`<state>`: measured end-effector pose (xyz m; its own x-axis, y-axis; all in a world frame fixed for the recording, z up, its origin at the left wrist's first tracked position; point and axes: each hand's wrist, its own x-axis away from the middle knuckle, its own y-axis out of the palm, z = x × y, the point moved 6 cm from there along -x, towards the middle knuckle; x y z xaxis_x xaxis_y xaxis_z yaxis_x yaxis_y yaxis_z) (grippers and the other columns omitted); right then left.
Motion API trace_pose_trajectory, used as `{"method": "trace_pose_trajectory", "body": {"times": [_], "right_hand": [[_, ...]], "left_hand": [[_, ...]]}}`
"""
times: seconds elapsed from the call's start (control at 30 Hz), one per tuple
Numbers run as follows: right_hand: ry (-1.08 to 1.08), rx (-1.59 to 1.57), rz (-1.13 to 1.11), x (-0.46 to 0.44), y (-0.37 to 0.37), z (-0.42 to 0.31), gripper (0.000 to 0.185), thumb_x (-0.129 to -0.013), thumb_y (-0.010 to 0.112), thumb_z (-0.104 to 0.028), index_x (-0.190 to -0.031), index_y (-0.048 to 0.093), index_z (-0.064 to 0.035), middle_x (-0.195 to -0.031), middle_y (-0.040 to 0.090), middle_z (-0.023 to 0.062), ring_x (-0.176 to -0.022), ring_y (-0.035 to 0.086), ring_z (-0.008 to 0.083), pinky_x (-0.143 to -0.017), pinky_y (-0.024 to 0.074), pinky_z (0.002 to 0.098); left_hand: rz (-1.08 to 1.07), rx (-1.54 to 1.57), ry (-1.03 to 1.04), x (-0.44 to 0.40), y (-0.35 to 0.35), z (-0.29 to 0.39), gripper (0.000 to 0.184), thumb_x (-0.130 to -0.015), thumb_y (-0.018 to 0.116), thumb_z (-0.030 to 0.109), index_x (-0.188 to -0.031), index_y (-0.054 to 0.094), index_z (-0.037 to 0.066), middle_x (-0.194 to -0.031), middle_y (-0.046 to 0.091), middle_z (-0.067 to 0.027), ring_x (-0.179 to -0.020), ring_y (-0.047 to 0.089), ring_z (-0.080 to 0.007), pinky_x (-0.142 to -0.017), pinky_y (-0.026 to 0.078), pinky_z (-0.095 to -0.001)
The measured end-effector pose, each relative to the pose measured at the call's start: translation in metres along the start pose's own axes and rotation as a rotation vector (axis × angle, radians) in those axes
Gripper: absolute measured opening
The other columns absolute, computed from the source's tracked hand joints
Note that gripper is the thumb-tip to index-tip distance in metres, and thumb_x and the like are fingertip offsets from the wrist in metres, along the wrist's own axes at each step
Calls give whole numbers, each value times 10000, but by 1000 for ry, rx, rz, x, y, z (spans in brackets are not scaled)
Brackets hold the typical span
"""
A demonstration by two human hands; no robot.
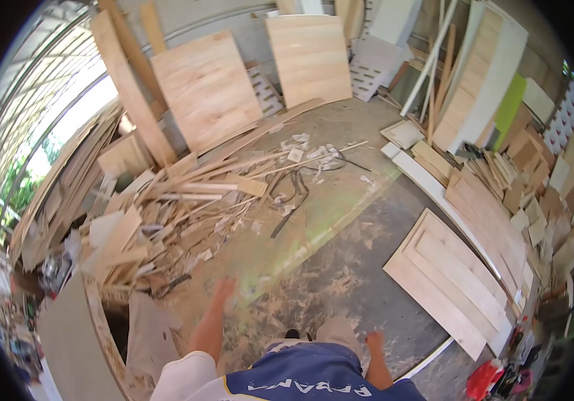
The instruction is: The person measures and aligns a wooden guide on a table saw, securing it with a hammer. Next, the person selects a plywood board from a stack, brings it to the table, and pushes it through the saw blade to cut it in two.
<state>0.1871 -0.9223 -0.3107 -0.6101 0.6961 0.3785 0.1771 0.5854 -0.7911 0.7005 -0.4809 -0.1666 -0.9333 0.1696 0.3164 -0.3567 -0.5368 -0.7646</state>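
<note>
My left hand [225,289] hangs in front of me over the dusty floor, closest to the scrap wood pile [186,194]. Motion smears its fingers, and no object shows in it. Lower down on the other side, my right hand [373,339] is beside my leg, above the dark floor. Its fingers are too small and blurred to make out, and nothing is visible in it. To the right of that hand lies a stack of flat wooden panels [434,274], apart from it.
Two large plywood panels, a left one [207,90] and a right one [309,60], lean on the back wall. Black straps [293,197] lie on the floor. Along the right are long boards [480,227] and piled offcuts [534,174]. A red bag [484,379] sits at lower right.
</note>
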Motion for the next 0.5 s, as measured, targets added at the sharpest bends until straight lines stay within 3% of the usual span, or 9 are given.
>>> {"method": "trace_pose_trajectory", "body": {"times": [0.03,0.1,0.13,0.2,0.27,0.3,0.33,0.4,0.5], "right_hand": [[-277,575,-22,4,14,5,208,-786,663,-264,-763,746,-75,-756,714,113,-710,706,291,-626,541,456],[-137,604,-121,18,22,23,157,-773,649,-264,-668,750,-204,-750,718,52,-734,705,274,-646,544,450],[-76,605,-218,21,25,24,150,-776,649,-268,-692,755,-203,-758,719,71,-747,704,292,-652,544,447],[63,575,-369,25,28,33,148,-782,650,-277,-732,763,-195,-781,721,98,-773,704,313,-667,544,447],[191,468,-359,5,19,46,158,-785,651,-287,-765,767,-181,-812,724,114,-797,706,318,-689,545,451],[231,420,-335,-14,15,50,166,-786,652,-291,-781,769,-174,-828,725,121,-810,706,320,-699,545,453],[251,381,-319,-35,12,52,176,-787,652,-296,-797,771,-167,-843,727,129,-822,707,323,-710,546,455],[246,322,-247,-90,4,52,199,-790,653,-306,-829,774,-153,-874,730,144,-847,708,328,-731,547,460],[60,387,-96,-210,15,60,241,-795,655,-320,-878,780,-131,-920,734,167,-884,710,335,-763,548,466]], "left_hand": [[-30,62,-36,-11,-4,51,373,-879,614,344,-1096,690,49,-1067,700,-231,-1018,664,-385,-891,492,-501],[-64,101,74,-62,39,91,370,-883,614,351,-1085,694,52,-1078,701,-219,-1028,660,-388,-909,489,-504],[-87,149,163,-88,67,109,368,-888,614,359,-1075,698,54,-1090,703,-208,-1038,657,-391,-927,486,-508],[-55,-146,377,-114,134,131,394,-885,626,378,-1122,697,72,-1081,707,-202,-1045,658,-391,-929,492,-507],[-246,-389,816,-117,209,132,444,-892,621,395,-1202,674,82,-1107,700,-207,-1066,652,-396,-941,490,-507],[-379,-463,694,-106,220,153,520,-881,632,424,-1269,646,77,-1170,685,-209,-1104,642,-398,-973,483,-492],[-555,-351,326,-94,220,155,569,-857,642,444,-1278,640,60,-1190,679,-218,-1122,635,-401,-991,479,-480],[-502,-337,274,-76,226,156,603,-846,575,506,-1200,687,32,-1168,677,-251,-1150,621,-406,-1016,465,-463],[-679,-660,267,-99,262,147,592,-851,542,508,-1136,715,18,-1178,667,-266,-1161,615,-405,-1016,466,-451]]}}
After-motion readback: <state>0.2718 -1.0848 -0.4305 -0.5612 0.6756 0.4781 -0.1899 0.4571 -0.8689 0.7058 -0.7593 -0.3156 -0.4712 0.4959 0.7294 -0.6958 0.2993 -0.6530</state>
